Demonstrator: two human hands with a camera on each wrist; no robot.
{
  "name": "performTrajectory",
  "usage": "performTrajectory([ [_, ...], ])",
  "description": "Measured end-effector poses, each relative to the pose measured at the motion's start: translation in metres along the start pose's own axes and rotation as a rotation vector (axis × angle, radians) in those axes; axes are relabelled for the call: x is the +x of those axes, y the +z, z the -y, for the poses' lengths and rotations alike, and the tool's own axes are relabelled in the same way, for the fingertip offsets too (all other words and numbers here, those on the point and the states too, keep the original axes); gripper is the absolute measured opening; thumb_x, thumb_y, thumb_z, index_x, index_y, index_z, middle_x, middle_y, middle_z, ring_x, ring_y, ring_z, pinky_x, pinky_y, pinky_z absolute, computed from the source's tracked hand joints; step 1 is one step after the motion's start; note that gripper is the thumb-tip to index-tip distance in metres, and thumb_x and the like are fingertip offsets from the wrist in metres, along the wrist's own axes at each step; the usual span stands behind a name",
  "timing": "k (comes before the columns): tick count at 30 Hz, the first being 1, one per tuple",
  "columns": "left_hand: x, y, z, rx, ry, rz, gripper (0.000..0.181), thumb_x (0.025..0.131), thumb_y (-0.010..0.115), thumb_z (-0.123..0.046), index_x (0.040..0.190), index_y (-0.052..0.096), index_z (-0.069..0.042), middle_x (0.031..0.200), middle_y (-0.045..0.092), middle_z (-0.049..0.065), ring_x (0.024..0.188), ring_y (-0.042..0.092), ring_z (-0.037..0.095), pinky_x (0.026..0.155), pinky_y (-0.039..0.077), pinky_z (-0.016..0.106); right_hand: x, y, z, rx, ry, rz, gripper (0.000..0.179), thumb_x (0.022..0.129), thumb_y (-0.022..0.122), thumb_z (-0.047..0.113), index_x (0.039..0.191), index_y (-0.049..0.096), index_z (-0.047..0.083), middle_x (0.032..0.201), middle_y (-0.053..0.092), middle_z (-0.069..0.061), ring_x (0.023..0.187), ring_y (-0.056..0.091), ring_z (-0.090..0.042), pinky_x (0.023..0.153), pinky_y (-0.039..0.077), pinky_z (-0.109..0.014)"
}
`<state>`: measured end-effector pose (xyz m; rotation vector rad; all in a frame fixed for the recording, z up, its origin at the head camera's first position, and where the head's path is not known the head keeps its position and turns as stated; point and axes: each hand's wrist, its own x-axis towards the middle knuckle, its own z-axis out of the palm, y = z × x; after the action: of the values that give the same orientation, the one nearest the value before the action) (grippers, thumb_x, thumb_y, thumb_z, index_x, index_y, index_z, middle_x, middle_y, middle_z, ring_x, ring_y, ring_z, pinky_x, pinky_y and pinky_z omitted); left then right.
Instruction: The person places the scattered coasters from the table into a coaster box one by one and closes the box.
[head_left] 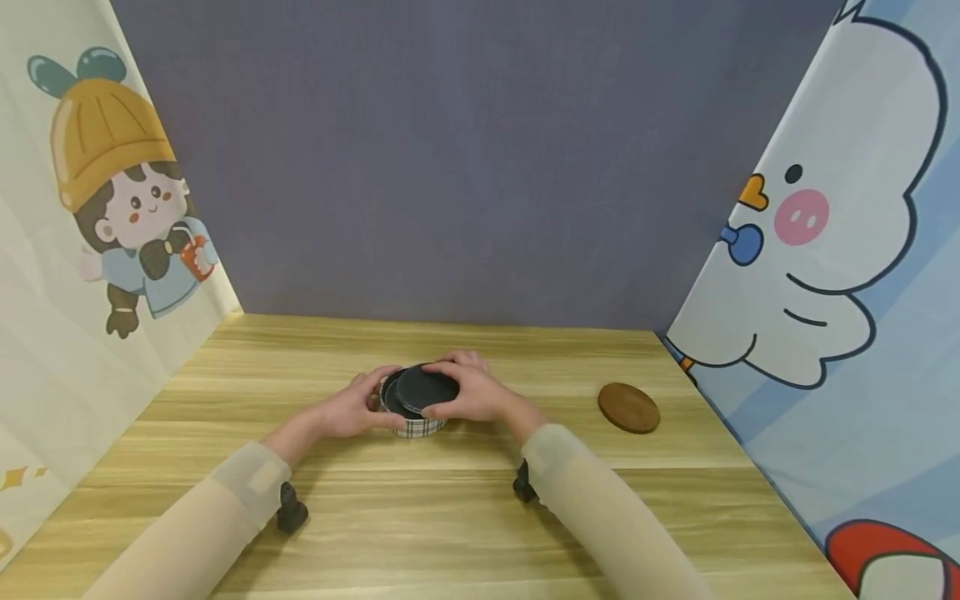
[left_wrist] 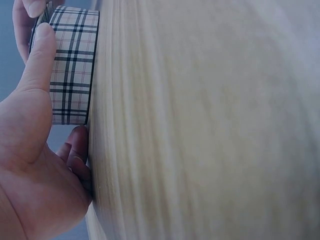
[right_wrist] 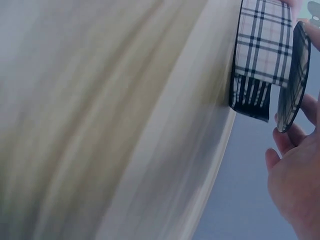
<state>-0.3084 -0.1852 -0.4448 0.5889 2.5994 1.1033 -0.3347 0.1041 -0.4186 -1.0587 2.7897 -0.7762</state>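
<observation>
A round, plaid-sided coaster holder (head_left: 417, 429) sits on the table between my hands, its inside dark. My left hand (head_left: 347, 410) grips its left side, the thumb lying along the upper rim in the left wrist view, where the plaid wall (left_wrist: 72, 65) stands beside it. With my right hand (head_left: 480, 395) I pinch a round coaster (head_left: 426, 387) by its edge, tilted over the holder. Its upper face is black. In the right wrist view the coaster's underside (right_wrist: 294, 85) looks plaid, and a striped dark section shows in the holder's wall.
A brown wooden disc (head_left: 629, 407) lies flat on the right part of the wood-grain table (head_left: 420, 525). Behind the table rises a grey partition (head_left: 450, 167). Printed cartoon panels stand along the left and right sides.
</observation>
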Motion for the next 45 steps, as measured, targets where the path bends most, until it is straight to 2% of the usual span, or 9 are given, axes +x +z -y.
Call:
performTrajectory([
  [5, 0.000, 0.000, -0.001, -0.025, 0.002, 0.017, 0.104, 0.097, 0.083, -0.052, 0.175, 0.022, -0.021, 0.141, 0.038, 0.024, 0.117, 0.051, 0.031, 0.094, 0.047, 0.042, 0.004, 0.003, 0.004, -0.001, 0.000, 0.033, 0.079, 0.092, 0.083, 0.057, 0.161, 0.056, 0.031, 0.167, 0.047, -0.007, 0.151, 0.037, -0.032, 0.120, 0.032, -0.055],
  [12, 0.002, 0.000, -0.002, -0.056, -0.001, 0.028, 0.102, 0.098, 0.083, -0.050, 0.175, 0.022, -0.023, 0.144, 0.035, 0.024, 0.117, 0.053, 0.031, 0.092, 0.048, 0.040, 0.008, 0.007, 0.006, -0.004, 0.014, 0.067, 0.077, 0.094, 0.083, 0.058, 0.162, 0.056, 0.033, 0.170, 0.044, -0.005, 0.153, 0.035, -0.031, 0.121, 0.031, -0.055],
  [20, 0.003, -0.001, -0.003, -0.087, 0.009, 0.036, 0.104, 0.098, 0.084, -0.049, 0.175, 0.020, -0.020, 0.146, 0.033, 0.029, 0.121, 0.061, 0.033, 0.089, 0.052, 0.037, 0.008, 0.006, 0.006, 0.007, 0.032, 0.095, 0.079, 0.095, 0.080, 0.062, 0.164, 0.053, 0.036, 0.174, 0.040, -0.002, 0.155, 0.033, -0.030, 0.123, 0.030, -0.057],
  [27, 0.001, -0.001, -0.002, -0.063, 0.029, 0.045, 0.107, 0.099, 0.082, -0.052, 0.175, 0.017, -0.015, 0.146, 0.031, 0.031, 0.118, 0.062, 0.031, 0.085, 0.052, 0.034, 0.007, 0.007, 0.007, -0.008, 0.056, 0.129, 0.077, 0.098, 0.076, 0.063, 0.166, 0.049, 0.037, 0.177, 0.034, -0.001, 0.156, 0.030, -0.031, 0.126, 0.031, -0.062],
  [34, 0.002, 0.001, 0.000, -0.069, 0.014, 0.035, 0.107, 0.097, 0.083, -0.051, 0.176, 0.018, -0.017, 0.145, 0.033, 0.031, 0.116, 0.061, 0.031, 0.086, 0.052, 0.035, 0.008, 0.009, 0.009, -0.014, 0.078, 0.117, 0.069, 0.101, 0.073, 0.061, 0.163, 0.055, 0.035, 0.177, 0.035, -0.002, 0.157, 0.029, -0.031, 0.126, 0.032, -0.062],
  [40, 0.000, 0.001, 0.000, -0.074, 0.034, 0.029, 0.106, 0.098, 0.084, -0.048, 0.175, 0.019, -0.015, 0.144, 0.034, 0.032, 0.118, 0.062, 0.034, 0.085, 0.053, 0.036, 0.010, 0.011, 0.010, 0.026, 0.104, 0.109, 0.070, 0.099, 0.078, 0.059, 0.161, 0.057, 0.035, 0.177, 0.034, -0.001, 0.159, 0.027, -0.032, 0.127, 0.031, -0.062],
  [45, 0.000, 0.001, 0.001, -0.080, 0.009, 0.029, 0.105, 0.098, 0.084, -0.047, 0.175, 0.019, -0.019, 0.146, 0.033, 0.030, 0.120, 0.061, 0.034, 0.088, 0.053, 0.037, 0.012, 0.011, 0.011, 0.035, 0.117, 0.120, 0.071, 0.098, 0.079, 0.060, 0.161, 0.056, 0.036, 0.177, 0.034, 0.000, 0.161, 0.026, -0.032, 0.129, 0.029, -0.063],
])
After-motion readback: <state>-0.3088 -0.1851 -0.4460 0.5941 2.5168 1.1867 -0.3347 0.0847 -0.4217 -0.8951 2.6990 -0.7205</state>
